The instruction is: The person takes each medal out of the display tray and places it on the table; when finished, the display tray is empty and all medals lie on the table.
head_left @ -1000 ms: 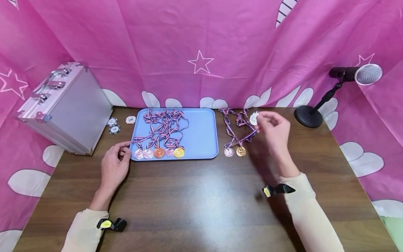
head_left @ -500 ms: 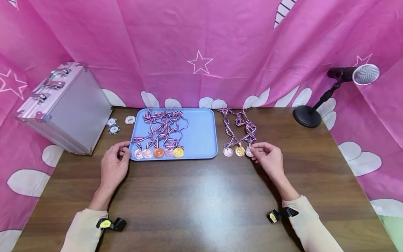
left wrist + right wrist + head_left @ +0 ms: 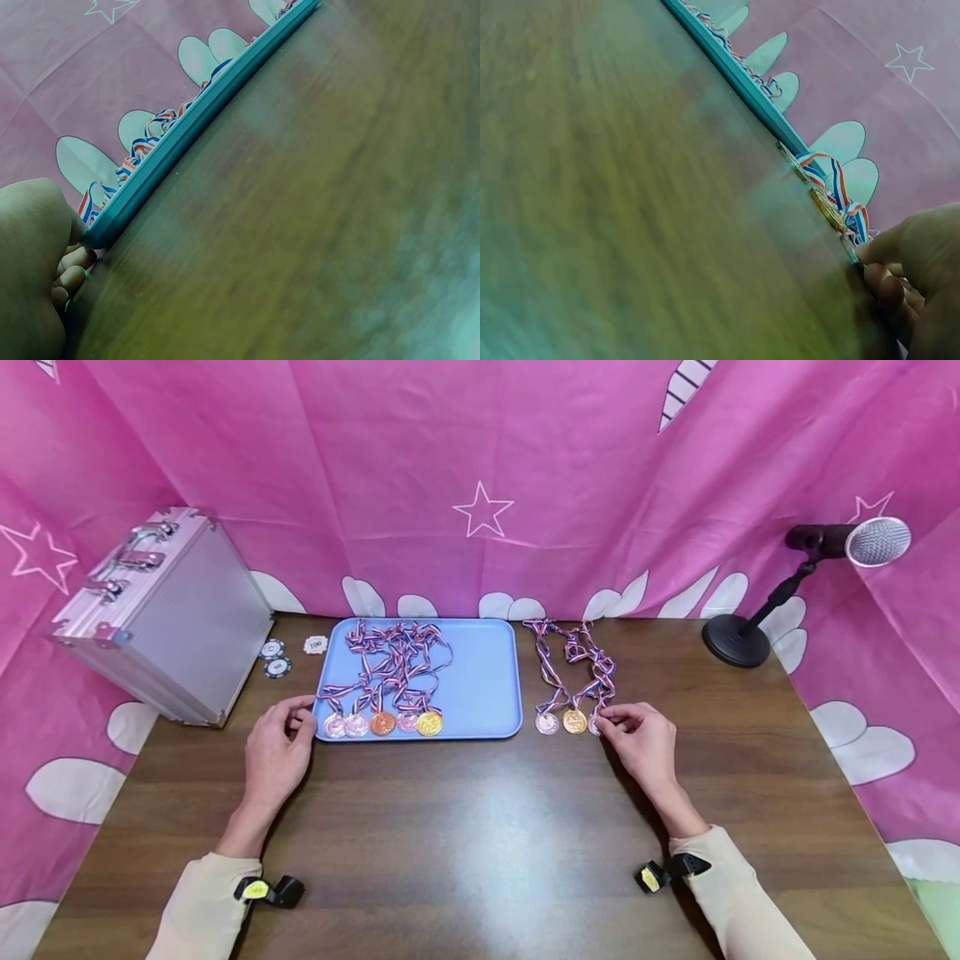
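Observation:
My left hand holds the left edge of a blue tray, its thumb and curled fingers at the near corner in the left wrist view. Several medals on striped ribbons lie in the tray, among them a bronze medal and a gold medal along the near side. To the tray's right, a silver medal and a gold medal lie on the table. Beside them my right hand pinches another silver medal by its edge, partly hidden by the fingers.
On the left stands a silver case, with poker chips between it and the tray. A microphone on a black stand is at the back right. A pink curtain hangs behind the wooden table.
My right hand has brought the silver medal from the back toward me and down to the table, into line with the other two. The left hand has stayed at the tray's edge.

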The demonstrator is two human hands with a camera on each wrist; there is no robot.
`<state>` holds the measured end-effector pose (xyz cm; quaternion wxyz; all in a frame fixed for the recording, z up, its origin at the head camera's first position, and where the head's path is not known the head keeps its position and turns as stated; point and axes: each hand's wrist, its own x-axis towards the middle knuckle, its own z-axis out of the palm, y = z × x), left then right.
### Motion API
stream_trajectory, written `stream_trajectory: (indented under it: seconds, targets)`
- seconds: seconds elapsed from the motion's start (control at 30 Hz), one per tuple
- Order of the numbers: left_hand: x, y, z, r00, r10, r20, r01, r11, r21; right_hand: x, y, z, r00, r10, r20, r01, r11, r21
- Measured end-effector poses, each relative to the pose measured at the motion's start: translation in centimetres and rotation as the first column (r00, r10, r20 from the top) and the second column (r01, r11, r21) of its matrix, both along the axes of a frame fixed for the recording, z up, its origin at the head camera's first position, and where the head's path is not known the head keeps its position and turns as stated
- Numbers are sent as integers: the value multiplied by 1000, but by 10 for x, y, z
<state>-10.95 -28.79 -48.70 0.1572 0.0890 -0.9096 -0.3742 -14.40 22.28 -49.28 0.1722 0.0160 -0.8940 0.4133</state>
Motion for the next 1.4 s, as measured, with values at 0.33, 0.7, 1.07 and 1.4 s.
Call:
stream_trajectory:
  seconds: [0.33, 0.7, 1.07, 1.4]
  targets:
    - [0, 0, -1, 1000, -1, 13, 1, 1000, -1, 4, -3, 1, 999, -37, -29, 35, 997, -75]
    - [-2, 1, 1, 1000, 4, 15, -4, 1000, -5, 9, -33, 8, 996, 27, -83, -37, 992, -118]
    - [-1, 1, -1, 1000, 0, 15, 0, 1000, -2, 8, -102, 21, 975, 217, -39, -219, 975, -49]
    - [1, 3, 0, 999, 1, -43, -1, 1000, 4, -2, -163, 15, 971, 234, -42, -228, 968, 107]
